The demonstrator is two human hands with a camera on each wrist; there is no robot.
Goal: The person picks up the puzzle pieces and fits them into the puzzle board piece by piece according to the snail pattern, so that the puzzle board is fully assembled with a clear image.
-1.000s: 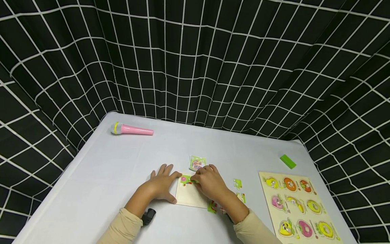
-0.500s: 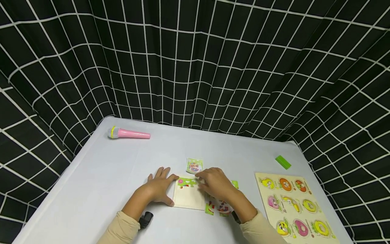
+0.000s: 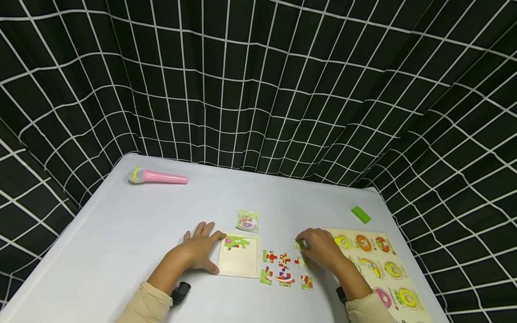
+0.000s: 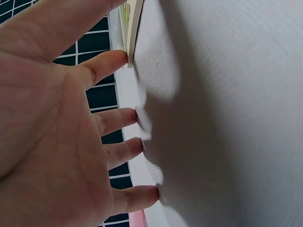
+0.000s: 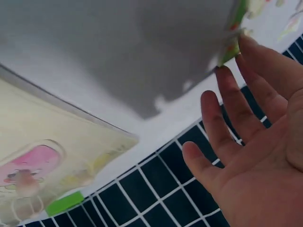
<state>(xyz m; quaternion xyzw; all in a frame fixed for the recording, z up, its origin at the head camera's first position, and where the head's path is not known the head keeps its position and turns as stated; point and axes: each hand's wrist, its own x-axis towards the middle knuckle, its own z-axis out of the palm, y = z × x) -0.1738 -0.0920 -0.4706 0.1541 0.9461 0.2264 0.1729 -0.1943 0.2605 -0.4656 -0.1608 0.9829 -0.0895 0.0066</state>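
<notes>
A square wooden puzzle tray lies in front of me in the head view, with joined green puzzle pieces along its top left. My left hand is spread beside it, index fingertip and thumb against the tray's left side. In the left wrist view its other fingertips rest on the cloth. My right hand pinches a green puzzle piece between thumb and fingers, right of the tray; the right wrist view shows that piece edge-on. Several loose puzzle pieces lie between tray and right hand.
A small picture card lies behind the tray. To the right is a wooden fruit board, partly under my right forearm, with a green block behind it. A pink toy microphone lies back left.
My right hand has left the tray's top edge and moved right, to a puzzle piece among the loose ones. The joined pieces stay in the tray; my left hand keeps its place beside it.
</notes>
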